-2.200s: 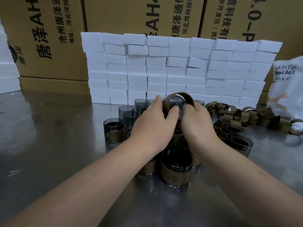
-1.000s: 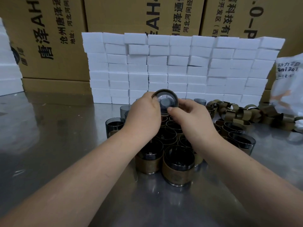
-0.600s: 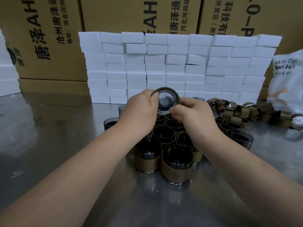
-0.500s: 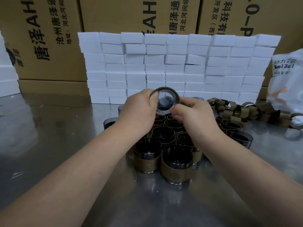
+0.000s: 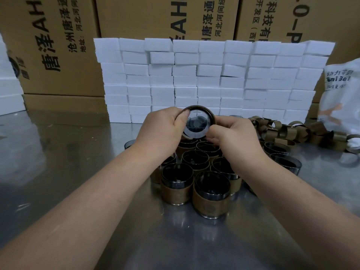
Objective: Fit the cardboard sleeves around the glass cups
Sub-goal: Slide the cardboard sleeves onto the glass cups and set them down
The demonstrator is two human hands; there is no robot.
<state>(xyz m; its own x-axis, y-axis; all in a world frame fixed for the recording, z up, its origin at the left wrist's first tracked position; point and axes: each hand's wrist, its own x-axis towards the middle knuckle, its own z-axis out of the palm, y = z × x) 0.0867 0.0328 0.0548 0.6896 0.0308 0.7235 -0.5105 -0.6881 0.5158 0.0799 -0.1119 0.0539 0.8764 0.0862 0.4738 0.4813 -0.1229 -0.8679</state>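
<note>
At the far left edge we see a stack of white foam blocks [image 5: 8, 90]. Beside it are tall brown cardboard cartons [image 5: 58, 51] printed with black characters, which line the whole back. Below them spreads the shiny steel counter [image 5: 48, 172]. A single bare smoky glass cup [image 5: 129, 144] stands on it, half hidden behind our left wrist. Further back, a wall of white foam bricks [image 5: 194, 78] rises in neat rows from the counter.

Our left hand [image 5: 163, 131] stretches in from the lower left. Its fingers are curled and its thumb presses on the upper left rim of a tilted smoky glass tumbler [image 5: 196, 124]. We hold the tumbler in the air above the group of cups, with one round end turned towards us. A brown cardboard sleeve [image 5: 212, 116] rings the tumbler. Our right hand [image 5: 233, 137] has its thumb and curled fingers closed on the tumbler's right side.

Under the hands, a tight cluster of sleeved dark glass cups [image 5: 211, 195] stands upright on the counter, each touching its neighbours. Just right of them stand a few unsleeved dark cups [image 5: 286, 164]. Further back and to the right lies a heap of loose brown cardboard rings [image 5: 292, 131], trailing to the right edge. It lies in front of a white plastic bag [image 5: 341, 98] with printed lettering.
</note>
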